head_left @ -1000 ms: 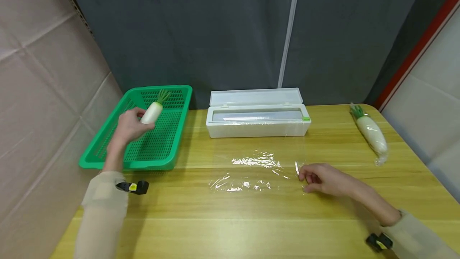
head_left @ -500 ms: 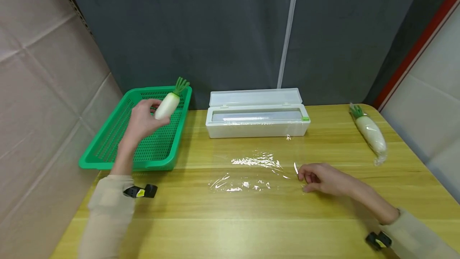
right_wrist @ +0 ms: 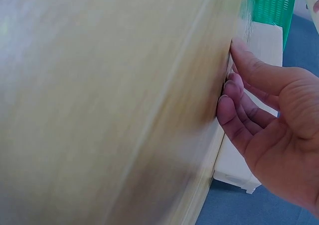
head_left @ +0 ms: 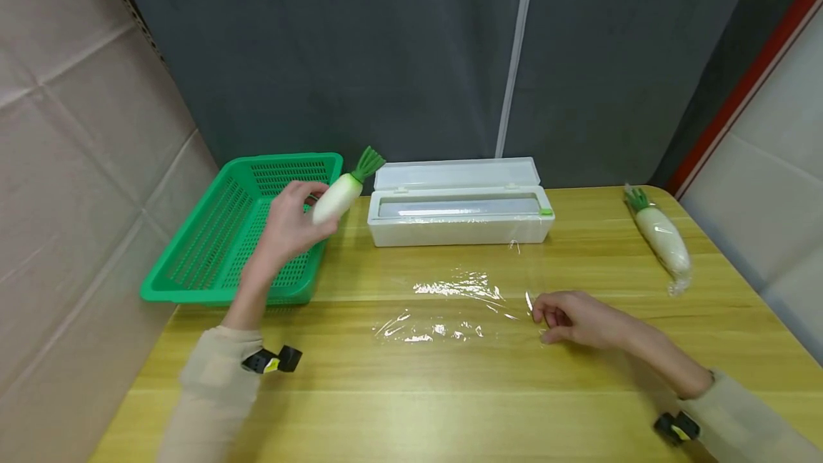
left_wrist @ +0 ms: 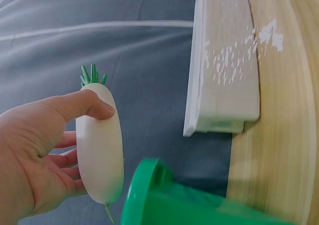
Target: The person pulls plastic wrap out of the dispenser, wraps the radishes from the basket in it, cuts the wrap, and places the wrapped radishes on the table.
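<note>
My left hand [head_left: 292,223] grips a white radish [head_left: 337,198] with short green stalks, raised over the right side of the green basket [head_left: 168,296]. In the left wrist view the thumb lies across the radish [left_wrist: 100,145] and the fingers curl behind it. A sheet of clear cling film [head_left: 456,288] spreads flat on the table, drawn from a white cling film dispenser [head_left: 459,233]. At the film's right edge my right hand [head_left: 585,321] rests its fingertips on the table, fingers loosely bent. The right wrist view shows the thumb apart from the fingers [right_wrist: 230,116].
A radish wrapped in film [head_left: 667,240] lies at the table's right. The dispenser's clear lid [head_left: 456,173] stands raised at the back, before a dark curtain [head_left: 321,56]. A pale covered wall [head_left: 83,184] bounds the left side.
My left hand has carried the radish up out of the basket and rightward, toward the dispenser's left end. The right hand stays put at the film's edge.
</note>
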`<state>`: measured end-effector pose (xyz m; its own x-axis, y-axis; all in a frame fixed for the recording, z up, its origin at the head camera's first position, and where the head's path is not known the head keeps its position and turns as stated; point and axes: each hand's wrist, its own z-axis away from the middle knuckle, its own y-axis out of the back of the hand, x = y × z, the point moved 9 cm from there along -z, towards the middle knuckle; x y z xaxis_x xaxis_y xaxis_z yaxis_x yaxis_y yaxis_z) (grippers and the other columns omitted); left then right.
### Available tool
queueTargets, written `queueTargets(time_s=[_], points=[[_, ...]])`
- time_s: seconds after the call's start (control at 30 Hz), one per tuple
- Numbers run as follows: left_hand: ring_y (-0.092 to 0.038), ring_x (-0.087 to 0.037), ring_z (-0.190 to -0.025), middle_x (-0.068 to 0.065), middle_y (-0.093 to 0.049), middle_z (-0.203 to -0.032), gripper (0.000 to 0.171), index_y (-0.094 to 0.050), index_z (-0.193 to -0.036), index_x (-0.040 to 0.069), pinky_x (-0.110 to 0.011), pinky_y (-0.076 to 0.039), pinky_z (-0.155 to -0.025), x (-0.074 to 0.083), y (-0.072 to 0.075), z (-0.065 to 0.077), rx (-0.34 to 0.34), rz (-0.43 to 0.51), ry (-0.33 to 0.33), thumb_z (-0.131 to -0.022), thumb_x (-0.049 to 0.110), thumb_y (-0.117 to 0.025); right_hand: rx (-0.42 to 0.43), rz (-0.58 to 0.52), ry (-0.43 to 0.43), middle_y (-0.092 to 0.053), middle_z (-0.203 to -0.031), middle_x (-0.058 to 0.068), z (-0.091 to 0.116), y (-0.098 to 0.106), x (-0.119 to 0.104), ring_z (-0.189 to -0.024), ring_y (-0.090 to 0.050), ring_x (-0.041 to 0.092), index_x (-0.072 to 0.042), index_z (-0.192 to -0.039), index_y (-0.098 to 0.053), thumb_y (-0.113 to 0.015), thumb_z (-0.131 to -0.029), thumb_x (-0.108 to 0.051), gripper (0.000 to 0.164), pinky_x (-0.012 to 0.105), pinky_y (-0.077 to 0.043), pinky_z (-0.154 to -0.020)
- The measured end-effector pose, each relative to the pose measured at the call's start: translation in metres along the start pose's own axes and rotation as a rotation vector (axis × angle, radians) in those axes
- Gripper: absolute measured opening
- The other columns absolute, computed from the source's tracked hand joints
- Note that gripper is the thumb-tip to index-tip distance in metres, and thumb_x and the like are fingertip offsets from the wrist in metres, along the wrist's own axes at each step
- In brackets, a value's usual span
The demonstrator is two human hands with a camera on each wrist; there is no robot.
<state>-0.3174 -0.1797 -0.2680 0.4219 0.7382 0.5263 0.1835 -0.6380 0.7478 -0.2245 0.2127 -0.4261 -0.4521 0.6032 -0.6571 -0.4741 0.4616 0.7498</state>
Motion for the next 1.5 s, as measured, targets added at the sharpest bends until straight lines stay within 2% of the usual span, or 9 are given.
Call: queueTargets(time_s=[0.27, 0.5, 0.73, 1.07, 1.2, 1.5], points=[[-0.055, -0.036, -0.102, -0.021, -0.058, -0.114, 0.046, -0.065, -0.119, -0.005, -0.05, -0.049, -0.082, 0.032, -0.021, 0.006, -0.022, 0.038, -0.086, -0.077, 0.004, -0.08, -0.002, -0.008, 0.026, -0.052, -0.076, -0.011, -0.001, 0.0, -0.004, -0.069, -0.047, 0.002, -0.012, -0.098, -0.061, -0.079, -0.089, -0.02, 0.022, 0.022, -0.043, -0.06], [-0.057, -0.032, -0.101, -0.019, -0.059, -0.114, 0.048, -0.064, -0.118, -0.004, -0.048, -0.051, -0.085, 0.049, -0.048, 0.012, -0.075, 0.069, -0.146, -0.074, 0.002, -0.083, 0.004, 0.015, 0.052, -0.051, -0.076, -0.012, 0.0, 0.0, -0.007, -0.069, -0.047, 0.001, -0.013, -0.098, -0.061, -0.079, -0.088, -0.017, 0.021, 0.022, -0.044, -0.06], [-0.058, -0.031, -0.1, -0.016, -0.06, -0.114, 0.047, -0.065, -0.117, -0.002, -0.047, -0.05, -0.088, 0.058, -0.084, 0.019, -0.157, 0.075, -0.173, -0.074, 0.001, -0.083, 0.024, 0.031, 0.066, -0.05, -0.076, -0.013, 0.001, 0.003, -0.01, -0.069, -0.047, 0.001, -0.013, -0.097, -0.061, -0.079, -0.088, -0.017, 0.02, 0.024, -0.044, -0.06], [-0.058, -0.028, -0.099, -0.016, -0.059, -0.112, 0.05, -0.064, -0.12, -0.002, -0.042, -0.053, -0.087, 0.073, -0.136, 0.03, -0.288, 0.092, -0.263, -0.074, 0.0, -0.082, 0.013, 0.045, 0.065, -0.051, -0.077, -0.012, -0.001, 0.003, -0.013, -0.07, -0.047, 0.001, -0.013, -0.097, -0.061, -0.079, -0.088, -0.019, 0.022, 0.025, -0.045, -0.061], [-0.058, -0.028, -0.102, -0.016, -0.058, -0.115, 0.048, -0.063, -0.122, -0.002, -0.042, -0.053, -0.088, 0.079, -0.156, 0.033, -0.355, 0.103, -0.267, -0.078, 0.0, -0.082, 0.01, 0.044, 0.062, -0.051, -0.077, -0.011, -0.001, 0.003, -0.013, -0.07, -0.047, 0.001, -0.013, -0.097, -0.061, -0.079, -0.088, -0.019, 0.022, 0.025, -0.045, -0.061], [-0.058, -0.025, -0.11, -0.01, -0.057, -0.123, 0.051, -0.062, -0.129, 0.002, -0.04, -0.05, -0.099, 0.089, -0.196, 0.038, -0.474, 0.094, -0.219, -0.082, 0.003, -0.081, 0.015, 0.04, 0.063, -0.051, -0.077, -0.011, -0.001, 0.003, -0.011, -0.07, -0.047, 0.002, -0.013, -0.097, -0.061, -0.079, -0.088, -0.02, 0.022, 0.024, -0.044, -0.06]])
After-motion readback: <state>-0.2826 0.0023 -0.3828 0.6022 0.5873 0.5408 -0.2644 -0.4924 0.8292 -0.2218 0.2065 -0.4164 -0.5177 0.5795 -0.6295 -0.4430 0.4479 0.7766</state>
